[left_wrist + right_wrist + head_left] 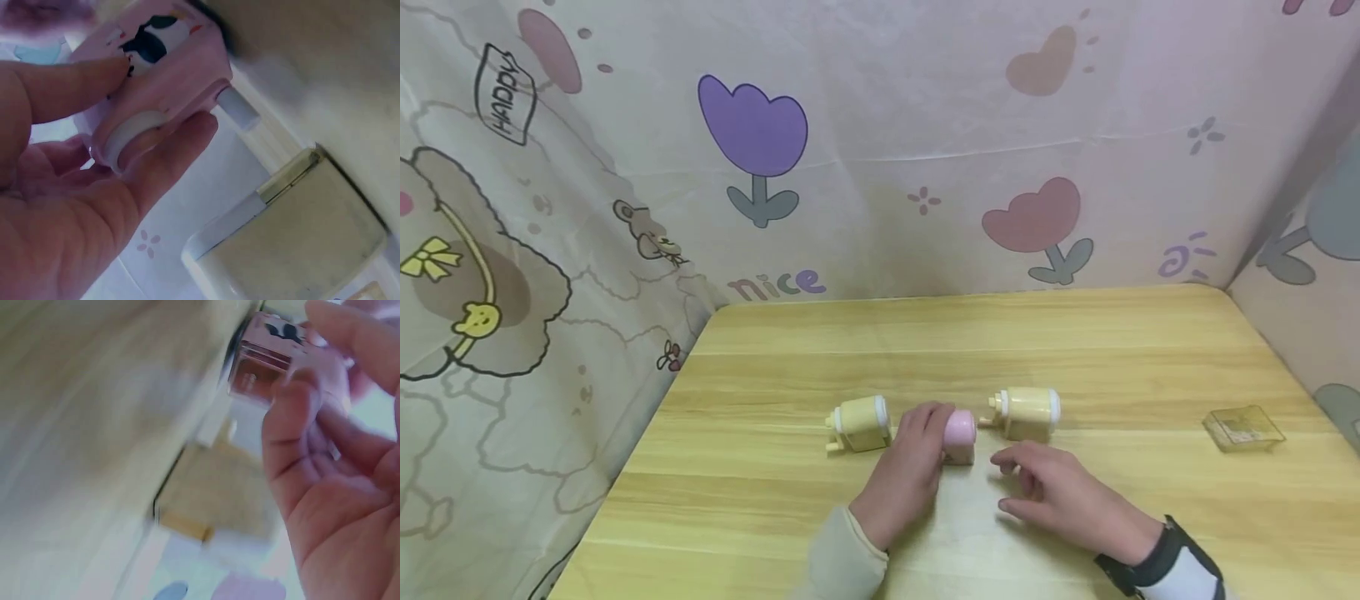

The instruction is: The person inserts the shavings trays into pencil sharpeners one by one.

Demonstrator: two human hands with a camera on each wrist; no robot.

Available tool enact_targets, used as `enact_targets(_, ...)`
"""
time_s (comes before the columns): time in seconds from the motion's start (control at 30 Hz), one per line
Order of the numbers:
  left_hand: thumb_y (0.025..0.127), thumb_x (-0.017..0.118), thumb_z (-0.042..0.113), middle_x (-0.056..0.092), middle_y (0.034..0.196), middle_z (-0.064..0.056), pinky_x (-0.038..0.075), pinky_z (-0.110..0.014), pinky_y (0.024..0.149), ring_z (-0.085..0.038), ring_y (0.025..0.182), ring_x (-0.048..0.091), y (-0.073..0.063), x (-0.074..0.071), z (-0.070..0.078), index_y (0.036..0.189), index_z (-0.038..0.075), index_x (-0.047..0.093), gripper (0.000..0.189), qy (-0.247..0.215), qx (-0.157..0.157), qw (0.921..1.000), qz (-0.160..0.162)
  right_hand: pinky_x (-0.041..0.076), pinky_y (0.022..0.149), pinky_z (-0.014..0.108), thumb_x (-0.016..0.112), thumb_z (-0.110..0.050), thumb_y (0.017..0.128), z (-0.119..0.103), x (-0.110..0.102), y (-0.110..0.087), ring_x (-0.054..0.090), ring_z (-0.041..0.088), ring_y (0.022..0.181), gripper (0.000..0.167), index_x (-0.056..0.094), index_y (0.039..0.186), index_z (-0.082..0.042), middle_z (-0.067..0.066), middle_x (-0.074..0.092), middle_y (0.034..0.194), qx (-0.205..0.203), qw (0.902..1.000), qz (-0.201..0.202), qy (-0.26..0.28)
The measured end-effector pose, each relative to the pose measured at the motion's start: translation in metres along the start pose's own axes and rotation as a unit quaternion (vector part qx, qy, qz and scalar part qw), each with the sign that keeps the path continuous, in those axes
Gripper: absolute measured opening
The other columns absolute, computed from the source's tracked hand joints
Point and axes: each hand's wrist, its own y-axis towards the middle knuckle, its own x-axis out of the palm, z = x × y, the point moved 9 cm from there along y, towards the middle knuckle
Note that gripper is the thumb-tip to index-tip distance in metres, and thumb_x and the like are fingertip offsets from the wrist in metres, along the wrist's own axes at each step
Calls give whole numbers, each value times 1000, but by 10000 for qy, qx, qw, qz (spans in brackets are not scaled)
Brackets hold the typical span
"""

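A pink pencil sharpener (959, 435) with a crank stands on the table in front of me. My left hand (904, 477) grips it from the left, thumb and fingers around its body. In the left wrist view its cartoon print (156, 44) and grey crank knob (238, 107) show. My right hand (1060, 497) hovers just to the right, fingers loosely bent and holding nothing. In the right wrist view its fingers overlap the sharpener, whose see-through reddish drawer (255, 380) faces this side. The sharpener's far left side is hidden behind my left hand in the head view.
A yellow pencil sharpener (861, 425) stands left of my left hand, and another yellow sharpener (1030, 410) behind my right hand. Farther right on the wooden table (760, 517) lies a see-through yellowish drawer (1243, 430). A printed cloth (887, 100) hangs behind the table.
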Motion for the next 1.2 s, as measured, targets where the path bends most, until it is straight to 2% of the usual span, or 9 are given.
enact_targets(0.17,93,65,-8,56,137,-18,49,-41,111,-33,130,54,16,3,-12,144,-2,50,53,84,-116,9999,42,50,55,18,86,-9,81,2,-23,-15,54,-5,73,35,70,113,-7,-2,67,94,-257,9994,234,57)
enact_targets(0.3,91,68,-8,56,139,-19,43,-46,115,-36,133,52,24,4,-17,145,-3,49,57,129,-224,9997,-50,52,55,19,86,-6,80,8,-53,-26,56,-3,69,34,73,111,-12,-9,67,90,52,9975,708,17)
enact_targets(0.4,90,72,-2,49,152,-20,27,-52,124,-40,146,39,28,4,-14,152,-3,42,69,280,-383,9986,-246,52,57,18,85,-6,80,20,-86,-36,57,0,68,35,73,112,-12,-14,65,83,468,9920,1120,-357)
enact_targets(0.53,89,78,13,27,167,-16,3,-51,127,-37,157,13,39,8,3,162,1,25,91,592,-387,9957,-604,49,59,14,84,-10,84,51,-130,-55,55,-4,70,36,71,118,-5,-6,68,86,1331,9718,1545,-1183)
enact_targets(0.67,87,83,25,27,168,-14,3,-46,127,-33,157,13,52,20,28,163,2,24,99,952,-64,9923,-792,41,59,12,78,-10,89,85,-162,-81,48,-12,75,41,65,126,3,15,69,102,2184,9406,1956,-1714)
enact_targets(0.8,86,84,31,38,163,-15,10,-45,128,-33,155,22,61,35,46,159,3,32,94,1473,289,9858,-753,43,84,37,67,-3,89,109,-180,-106,57,25,96,52,53,137,11,35,57,119,2765,9142,2190,-1998)
enact_targets(0.9,87,83,31,44,159,-14,15,-45,128,-33,154,27,65,44,52,157,3,36,89,1821,471,9796,-706,25,104,71,63,1,87,123,-185,-118,37,64,117,66,38,146,15,47,43,132,2967,9077,2112,-2084)
enact_targets(0.97,88,83,29,48,156,-14,18,-45,128,-33,153,31,65,48,54,156,4,39,84,1936,546,9775,-631,4,110,80,63,2,85,133,-185,-125,25,70,128,74,30,151,15,53,35,135,3033,9072,1915,-2198)
enact_targets(1.2,91,76,20,52,152,-14,23,-45,127,-33,150,36,67,47,58,153,4,41,73,1870,569,9801,-352,15,102,86,55,11,79,158,-173,-136,23,76,123,82,18,153,18,56,23,140,2966,9206,1012,-2330)
